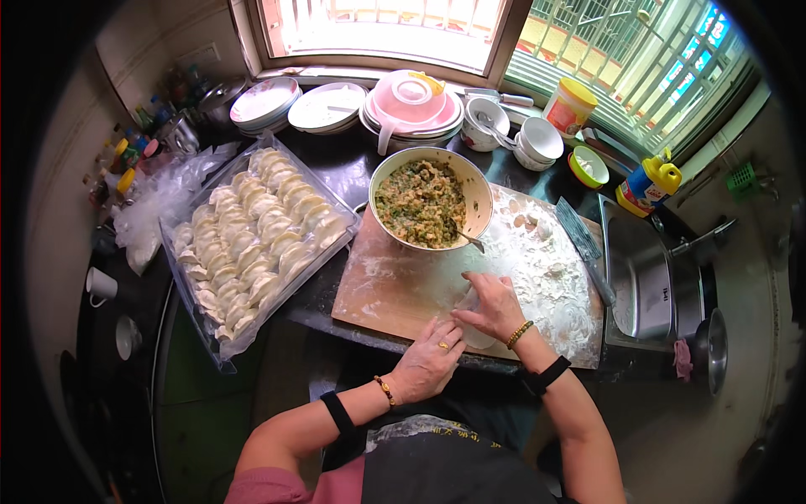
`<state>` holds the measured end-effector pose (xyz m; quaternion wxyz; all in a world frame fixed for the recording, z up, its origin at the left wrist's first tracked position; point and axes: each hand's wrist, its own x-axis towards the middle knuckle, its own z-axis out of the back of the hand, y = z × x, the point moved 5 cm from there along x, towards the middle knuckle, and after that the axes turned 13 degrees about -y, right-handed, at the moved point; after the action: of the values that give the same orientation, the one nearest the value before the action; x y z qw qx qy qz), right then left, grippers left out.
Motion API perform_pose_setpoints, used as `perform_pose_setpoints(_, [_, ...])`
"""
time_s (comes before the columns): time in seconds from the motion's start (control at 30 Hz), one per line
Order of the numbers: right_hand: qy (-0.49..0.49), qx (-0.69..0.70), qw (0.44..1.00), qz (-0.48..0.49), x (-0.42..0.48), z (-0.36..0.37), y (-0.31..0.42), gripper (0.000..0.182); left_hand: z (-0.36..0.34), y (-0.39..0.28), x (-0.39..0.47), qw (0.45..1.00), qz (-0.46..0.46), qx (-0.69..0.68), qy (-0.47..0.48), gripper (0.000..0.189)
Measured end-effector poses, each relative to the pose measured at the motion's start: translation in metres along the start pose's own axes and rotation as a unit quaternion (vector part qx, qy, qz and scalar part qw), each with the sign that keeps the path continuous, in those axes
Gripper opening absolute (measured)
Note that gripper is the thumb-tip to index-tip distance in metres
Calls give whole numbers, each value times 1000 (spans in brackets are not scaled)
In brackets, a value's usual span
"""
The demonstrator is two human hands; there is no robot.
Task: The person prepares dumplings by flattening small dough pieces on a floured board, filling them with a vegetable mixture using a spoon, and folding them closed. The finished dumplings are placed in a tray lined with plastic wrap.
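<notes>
Both hands are close together over the near edge of a floured wooden board. My left hand is curled with its fingertips at a thin, pale dough wrapper, which is partly hidden by the fingers. My right hand is bent over the same spot, thumb and fingertips by the dough; whether it pinches it is unclear. Pale dough wrappers lie beneath my right hand. Beyond my hands stands a bowl of chopped filling with a spoon in it. Loose flour covers the board's right side.
A plastic-lined tray at the left holds rows of dumplings. A cleaver lies on the board's right edge, beside a steel sink. Plates, a pink colander and bowls line the window side. A yellow-capped tub stands there too.
</notes>
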<state>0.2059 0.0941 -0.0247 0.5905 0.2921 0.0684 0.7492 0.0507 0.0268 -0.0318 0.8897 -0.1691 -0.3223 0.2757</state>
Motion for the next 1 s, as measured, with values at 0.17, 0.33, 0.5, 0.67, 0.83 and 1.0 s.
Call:
perform_pose_setpoints(0.17, [-105,107,971,-186,-12,27,-35,71,-9,-18,2,999,6,33,34,55])
perform_pose_setpoints(0.33, [-51,79,990,-104,-41,43,-18,71,-27,-36,5,999,-16,-5,38,50])
perform_pose_setpoints(0.5, [-65,-70,991,-89,-57,25,2,57,-22,-22,14,1000,-17,-24,5,46])
perform_pose_setpoints(0.67, [-116,-141,969,-168,-39,21,-36,52,-24,-7,21,999,-26,-17,16,52])
perform_pose_setpoints(0.83, [-82,-58,990,-98,-44,25,-34,57,-34,10,38,999,-36,18,24,59])
perform_pose_setpoints(1.0, [-140,38,972,-186,-55,40,-42,65,-34,13,43,996,-37,53,63,65])
